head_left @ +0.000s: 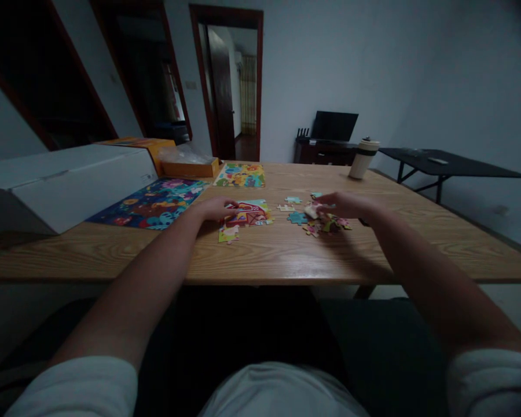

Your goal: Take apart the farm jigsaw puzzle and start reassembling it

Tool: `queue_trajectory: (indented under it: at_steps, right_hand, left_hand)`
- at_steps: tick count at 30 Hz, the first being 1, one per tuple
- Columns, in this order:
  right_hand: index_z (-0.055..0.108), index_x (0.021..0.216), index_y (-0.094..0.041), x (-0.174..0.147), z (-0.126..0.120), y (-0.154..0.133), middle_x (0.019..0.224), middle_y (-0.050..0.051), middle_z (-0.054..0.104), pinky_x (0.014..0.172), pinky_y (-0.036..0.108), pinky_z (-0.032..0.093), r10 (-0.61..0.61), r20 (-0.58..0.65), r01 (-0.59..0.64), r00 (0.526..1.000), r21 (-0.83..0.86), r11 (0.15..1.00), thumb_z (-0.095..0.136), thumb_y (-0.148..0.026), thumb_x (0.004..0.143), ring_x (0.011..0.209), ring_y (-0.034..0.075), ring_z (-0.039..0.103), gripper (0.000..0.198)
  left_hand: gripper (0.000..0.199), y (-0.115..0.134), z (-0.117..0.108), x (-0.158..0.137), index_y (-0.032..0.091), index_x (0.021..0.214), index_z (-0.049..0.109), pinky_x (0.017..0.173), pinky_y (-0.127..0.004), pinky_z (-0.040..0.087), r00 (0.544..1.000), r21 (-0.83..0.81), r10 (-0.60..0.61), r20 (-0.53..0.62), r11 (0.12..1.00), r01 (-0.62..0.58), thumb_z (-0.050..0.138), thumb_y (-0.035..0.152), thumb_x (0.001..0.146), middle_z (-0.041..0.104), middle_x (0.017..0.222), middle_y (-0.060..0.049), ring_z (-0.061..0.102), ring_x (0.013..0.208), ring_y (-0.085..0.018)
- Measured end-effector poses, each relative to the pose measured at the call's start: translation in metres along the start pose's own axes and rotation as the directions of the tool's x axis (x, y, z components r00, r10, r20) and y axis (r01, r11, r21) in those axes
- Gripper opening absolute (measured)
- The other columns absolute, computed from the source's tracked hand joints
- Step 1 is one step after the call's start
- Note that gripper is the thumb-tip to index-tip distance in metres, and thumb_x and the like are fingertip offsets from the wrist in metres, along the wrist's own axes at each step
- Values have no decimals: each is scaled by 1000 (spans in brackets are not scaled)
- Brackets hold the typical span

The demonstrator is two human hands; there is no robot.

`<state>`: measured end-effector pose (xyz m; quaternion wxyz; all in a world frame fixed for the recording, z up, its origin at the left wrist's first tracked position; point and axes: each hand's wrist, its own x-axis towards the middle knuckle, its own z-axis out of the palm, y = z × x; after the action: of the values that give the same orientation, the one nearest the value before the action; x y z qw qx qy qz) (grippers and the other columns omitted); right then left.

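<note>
A partly joined jigsaw puzzle [252, 214] with a red barn lies on the wooden table. My left hand [217, 209] rests at its left edge, fingers stretched out and touching it. At its lower left corner sits a yellow-green section with a pink shape [228, 233]. My right hand [339, 204] is over the loose puzzle pieces [330, 225] to the right, its fingers pinched on a pale puzzle piece [311, 210], slightly blurred. Between the hands lie a teal piece [297, 218], a light blue piece [293, 200] and a cream piece [285, 208].
A dark blue finished puzzle [151, 202] and a large white box [78, 179] lie on the left. Behind are an orange tray [191, 169] with clear plastic and a colourful animal picture [239, 175]. A cream tumbler [364, 158] stands at the back right of the table [278, 255].
</note>
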<state>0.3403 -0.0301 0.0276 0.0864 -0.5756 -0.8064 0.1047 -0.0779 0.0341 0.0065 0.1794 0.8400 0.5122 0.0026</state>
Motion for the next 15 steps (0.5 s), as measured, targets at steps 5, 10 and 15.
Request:
queue_trajectory:
  at_steps: [5,10,15]
  right_hand:
    - [64,130,-20,-40,26,7,105,10,72,75,31,49,125,-149,-114,981,76,991,54,-53,88,84,22,66,54]
    - [59,135,-24,-47,30,9,81,3,71,64,29,45,152,42,-155,987,84,984,62,-53,81,70,20,62,62]
    - [75,106,-22,-50,24,18,89,5,73,65,28,47,136,119,-161,983,228,960,61,-51,81,77,21,63,40]
  left_hand:
    - [63,-5,-1,3,20,135,59,88,-31,44,998,28,55,-21,998,-54,48,58,86,64,127,-12,61,103,-25]
    - [67,-9,0,4,21,137,57,91,-30,43,999,46,37,-23,998,-36,48,62,84,63,128,-10,60,107,-25]
    - [65,-11,1,7,19,134,59,95,-31,41,998,61,52,-30,997,-50,43,61,86,62,131,-12,58,113,-26]
